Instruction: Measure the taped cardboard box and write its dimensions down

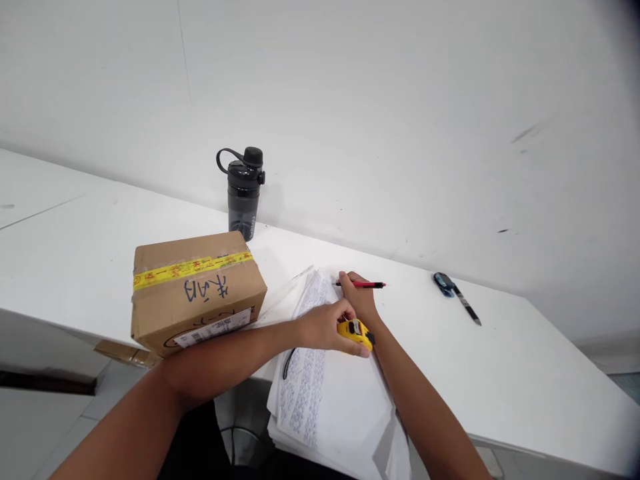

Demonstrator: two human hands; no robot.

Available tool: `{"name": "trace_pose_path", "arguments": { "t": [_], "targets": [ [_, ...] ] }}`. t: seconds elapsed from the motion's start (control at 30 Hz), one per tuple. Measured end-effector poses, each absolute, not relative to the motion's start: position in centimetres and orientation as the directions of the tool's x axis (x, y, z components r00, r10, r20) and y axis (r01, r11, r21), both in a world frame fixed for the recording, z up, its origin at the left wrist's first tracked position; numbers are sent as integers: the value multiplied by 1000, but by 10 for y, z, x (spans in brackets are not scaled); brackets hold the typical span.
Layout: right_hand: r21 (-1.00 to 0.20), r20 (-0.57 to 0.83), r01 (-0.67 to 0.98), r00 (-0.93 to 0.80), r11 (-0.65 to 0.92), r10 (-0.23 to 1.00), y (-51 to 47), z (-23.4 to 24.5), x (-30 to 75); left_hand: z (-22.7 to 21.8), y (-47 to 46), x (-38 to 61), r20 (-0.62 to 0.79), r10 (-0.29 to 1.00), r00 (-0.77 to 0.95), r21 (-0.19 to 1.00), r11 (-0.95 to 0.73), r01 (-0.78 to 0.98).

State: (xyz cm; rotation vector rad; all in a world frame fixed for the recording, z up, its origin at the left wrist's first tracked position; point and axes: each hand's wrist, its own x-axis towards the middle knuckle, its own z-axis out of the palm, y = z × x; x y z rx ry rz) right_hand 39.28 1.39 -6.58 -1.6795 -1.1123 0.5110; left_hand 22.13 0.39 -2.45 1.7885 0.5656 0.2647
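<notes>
A yellow tape measure (356,331) with a black end is gripped in my left hand (325,327), above a stack of paper. My right hand (361,297) lies just beyond it, fingers closed around a red and black pen (369,285). The pen points left, its tip close to the top of the paper. Blue handwriting in columns covers the left part of the top sheet (350,407); the rest of that sheet is white. A dark wrist cord (288,365) hangs below my left hand over the writing.
On the left, a taped cardboard box (200,287) with a label stands beside my left forearm. Behind it is a black shaker bottle (243,193) by the wall. A blue object (443,284) and a dark marker (467,305) lie at right on the white table (500,373).
</notes>
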Motion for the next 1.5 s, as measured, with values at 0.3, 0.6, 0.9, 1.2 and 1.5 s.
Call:
{"name": "trace_pose_path", "arguments": {
  "t": [0.3,0.6,0.9,1.2,1.5],
  "targets": [
    [-908,150,412,495,-80,856,15,-66,395,-28,5,223,-106,503,858,953,-195,232],
    [-900,174,430,519,-80,837,14,-65,392,-31,4,226,-106,517,849,949,-202,241],
    [-902,171,424,519,-78,837,13,-62,393,-32,6,225,-83,504,860,954,-209,214],
    [-903,174,423,524,-77,834,10,-61,392,-35,7,227,-75,507,859,949,-228,217],
    [-517,507,856,292,14,811,1,-71,421,-34,2,224,-24,584,811,892,-353,281]
  ]
}}
